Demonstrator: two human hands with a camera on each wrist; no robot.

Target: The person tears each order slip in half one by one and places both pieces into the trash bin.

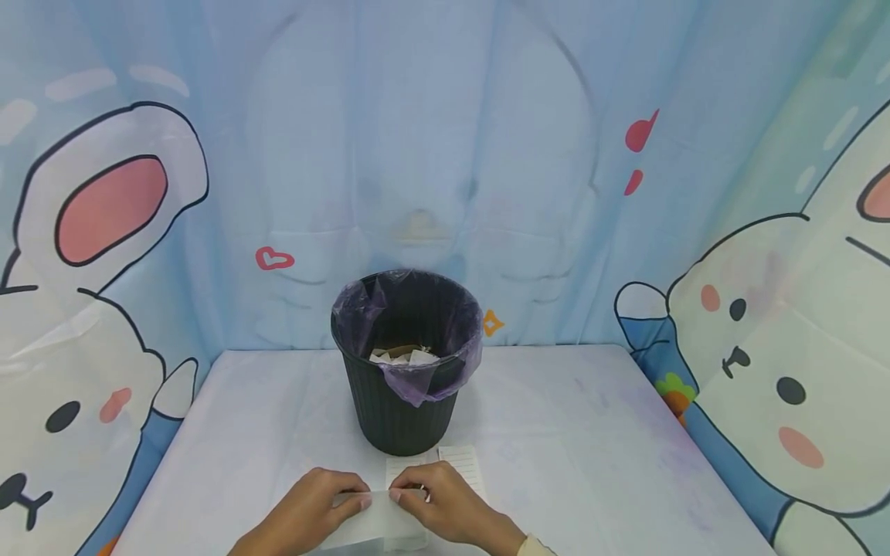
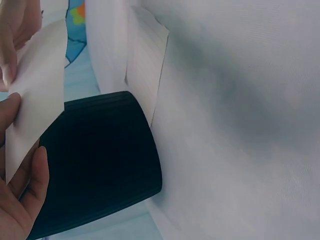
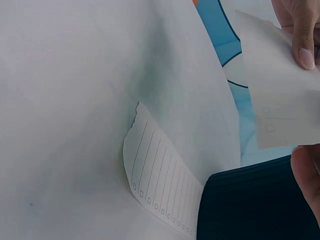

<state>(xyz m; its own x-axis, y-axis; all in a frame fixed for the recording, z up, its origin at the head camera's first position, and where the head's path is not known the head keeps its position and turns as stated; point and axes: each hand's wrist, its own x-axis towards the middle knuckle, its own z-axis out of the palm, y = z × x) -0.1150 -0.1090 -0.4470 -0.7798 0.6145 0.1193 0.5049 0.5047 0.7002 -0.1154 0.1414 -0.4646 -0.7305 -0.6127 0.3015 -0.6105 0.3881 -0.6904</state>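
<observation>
A pale sheet of paper (image 1: 371,525) spans the gap between my two hands, just in front of the bin. My left hand (image 1: 316,506) pinches its upper edge between thumb and fingers. Close beside it, my right hand (image 1: 455,506) pinches the same edge. Faint print with a small box shows on the sheet (image 3: 275,100) in the right wrist view. Under and past my right hand lies a lined piece of paper (image 1: 462,461), with checkboxes and one ragged edge; a second piece (image 1: 399,466) lies to its left, partly covered by my hand.
A black bin (image 1: 399,421) stands upright beyond my hands, lined with a purple plastic bag (image 1: 417,382). Paper scraps (image 1: 420,357) and something brown are inside. A white cloth covers the table (image 1: 591,448). A blue curtain with rabbit drawings (image 1: 417,154) hangs behind.
</observation>
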